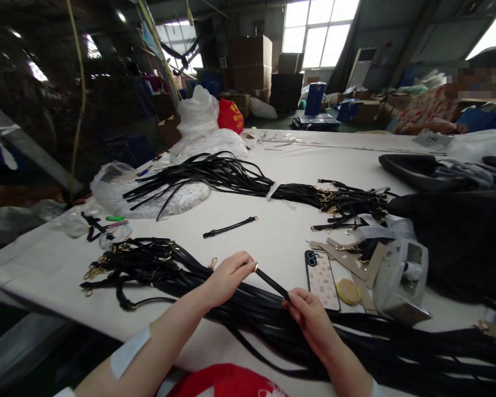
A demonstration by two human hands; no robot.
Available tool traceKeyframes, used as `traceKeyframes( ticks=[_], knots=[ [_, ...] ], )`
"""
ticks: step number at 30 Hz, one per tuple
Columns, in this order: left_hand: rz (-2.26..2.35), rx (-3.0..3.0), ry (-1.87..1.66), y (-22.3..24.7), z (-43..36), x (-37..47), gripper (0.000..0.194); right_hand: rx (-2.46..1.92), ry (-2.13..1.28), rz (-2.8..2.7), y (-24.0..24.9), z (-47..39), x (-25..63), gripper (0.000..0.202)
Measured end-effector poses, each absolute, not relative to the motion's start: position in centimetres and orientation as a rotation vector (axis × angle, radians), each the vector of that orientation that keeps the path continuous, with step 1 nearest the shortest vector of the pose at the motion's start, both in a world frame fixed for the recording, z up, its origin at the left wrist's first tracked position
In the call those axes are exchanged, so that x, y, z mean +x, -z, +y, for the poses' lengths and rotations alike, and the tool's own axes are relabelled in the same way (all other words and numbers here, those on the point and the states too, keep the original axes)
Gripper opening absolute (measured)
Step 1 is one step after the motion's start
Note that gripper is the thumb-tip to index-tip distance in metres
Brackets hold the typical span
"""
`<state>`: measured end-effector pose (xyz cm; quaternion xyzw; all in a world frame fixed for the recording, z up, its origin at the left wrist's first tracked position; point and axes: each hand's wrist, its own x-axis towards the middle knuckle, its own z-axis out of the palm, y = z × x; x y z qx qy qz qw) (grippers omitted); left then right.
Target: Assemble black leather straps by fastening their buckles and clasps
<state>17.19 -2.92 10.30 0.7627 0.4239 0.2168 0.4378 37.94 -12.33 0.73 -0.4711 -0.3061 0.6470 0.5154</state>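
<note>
A narrow black strap is stretched between my hands, with gold-coloured hardware at its left end. My left hand pinches it by that metal end. Lower and to the right, my right hand closes thumb and fingers on the other end. Beneath both hands runs a thick bundle of long black straps, its gold clasps gathered at the left. A short black strap with metal ends lies alone just beyond my left hand.
Farther back, another strap bundle is tied with a white band. On the right are a phone, a yellow round disc, cardboard strips, a grey tape dispenser and black bags. A person sits across the table.
</note>
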Motion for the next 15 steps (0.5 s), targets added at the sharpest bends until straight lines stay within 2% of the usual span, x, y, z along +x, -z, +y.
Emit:
traceKeyframes(
  ticks=[7,15],
  knots=[
    [1.056,2.026,-0.537,-10.1,-4.2,18.1,0.039,-1.147,-1.551,-0.759,-1.5,-12.4,37.7,0.045],
    [0.778,1.838,-0.343,-9.1,-5.9,20.8,0.033,-1.134,-1.524,-0.886,-1.6,-12.8,38.3,0.040]
  ],
)
